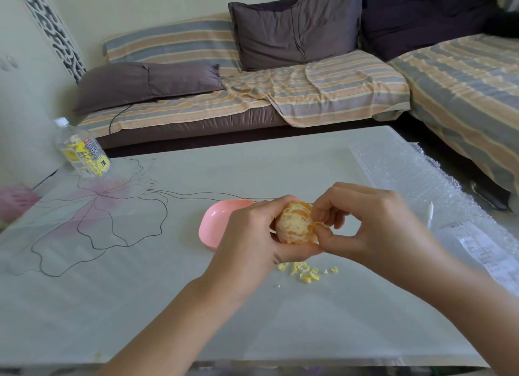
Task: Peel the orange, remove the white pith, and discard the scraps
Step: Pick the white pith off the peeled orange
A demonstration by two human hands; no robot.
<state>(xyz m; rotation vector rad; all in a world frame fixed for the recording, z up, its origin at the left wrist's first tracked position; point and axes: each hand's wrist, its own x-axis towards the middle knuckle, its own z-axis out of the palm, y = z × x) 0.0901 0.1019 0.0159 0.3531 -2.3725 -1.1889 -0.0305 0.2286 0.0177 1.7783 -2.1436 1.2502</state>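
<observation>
A peeled orange, streaked with white pith, is held above the table. My left hand grips it from the left and below, fingers curled round it. My right hand is against its right side, thumb and fingertips pinching at pith on the surface. Small yellow-white scraps lie scattered on the table just under the orange. A pink bowl sits behind my left hand, partly hidden by it.
The glass table has a flower drawing at the left. A plastic bottle stands at the far left corner. Bubble wrap and a printed paper slip lie at the right. A striped sofa runs behind.
</observation>
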